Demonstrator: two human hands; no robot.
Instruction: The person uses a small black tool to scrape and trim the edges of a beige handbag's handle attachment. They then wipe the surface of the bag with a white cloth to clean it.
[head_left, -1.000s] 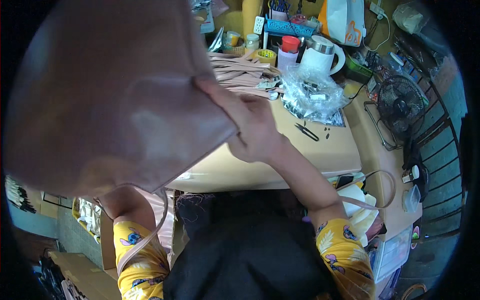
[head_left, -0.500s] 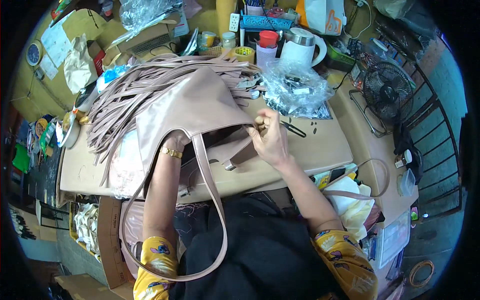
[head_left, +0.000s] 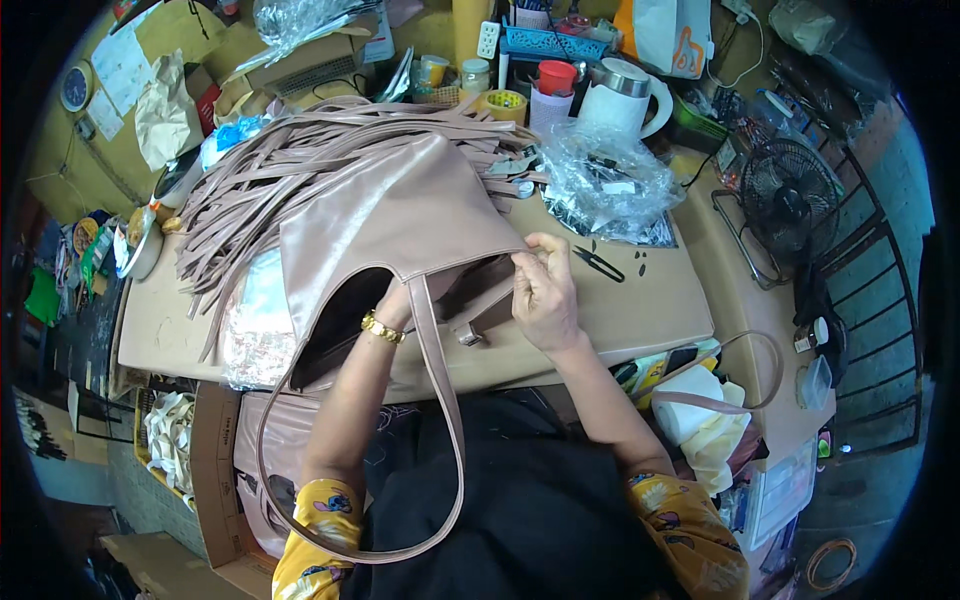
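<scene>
A dusty pink leather bag [head_left: 385, 215] lies on the padded worktable [head_left: 645, 300], opening toward me, a long strap [head_left: 450, 460] looping down over my lap. My left hand [head_left: 395, 305] reaches into the bag's opening, its fingers hidden. My right hand [head_left: 545, 295] pinches the bag's right-hand upper corner at the opening. A pile of pink straps [head_left: 240, 205] lies behind and left of the bag, and black thread snips [head_left: 600, 263] rest right of my right hand.
Plastic-wrapped items [head_left: 610, 180], a white kettle [head_left: 615, 105], a tape roll [head_left: 505, 108] and a blue basket [head_left: 550, 42] line the back. At the right are a fan [head_left: 788, 200] and small containers [head_left: 813, 385]; cardboard [head_left: 215, 470] stands at lower left.
The bag came down from being held up, filling the upper left, onto the table. Since then my left hand has moved rightward inside it, while my right hand stays at the corner.
</scene>
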